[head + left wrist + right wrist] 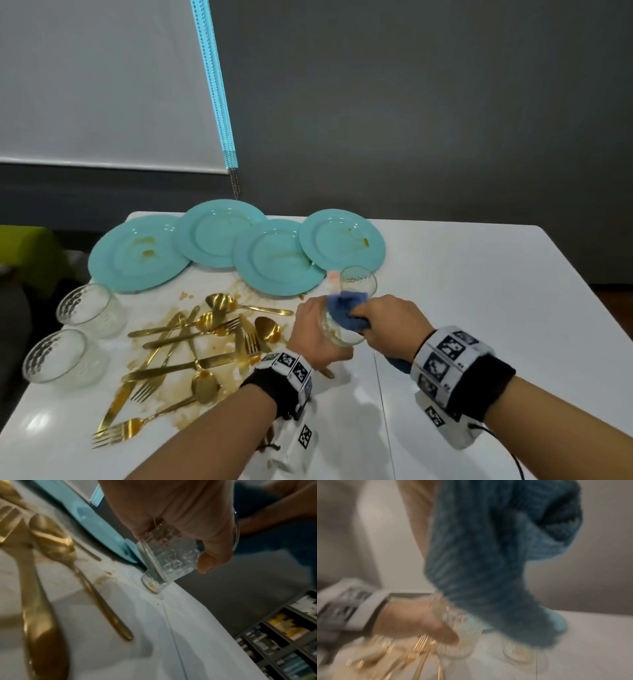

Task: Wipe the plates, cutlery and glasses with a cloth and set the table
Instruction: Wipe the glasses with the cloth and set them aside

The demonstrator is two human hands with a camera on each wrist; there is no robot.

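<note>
My left hand (315, 330) grips a clear textured glass (342, 335) just above the white table (479, 291), tilted, with brown residue at its base. My right hand (380, 318) holds a bunched blue cloth (346, 306) and presses it into the glass mouth. The left wrist view shows the left hand's fingers (180, 520) curled round the glass (166, 555). In the blurred right wrist view the cloth (488, 561) hangs over the glass (457, 628). A second glass (358, 282) stands just behind. Several stained turquoise plates (274, 260) overlap along the far edge.
Two more glasses (90, 308) (60, 356) stand at the table's left edge. Gold forks, knives and spoons (191, 346) lie in a heap on brown smears left of my hands. A seam (383, 411) runs down the tabletop. A blue blind cord (219, 102) hangs behind.
</note>
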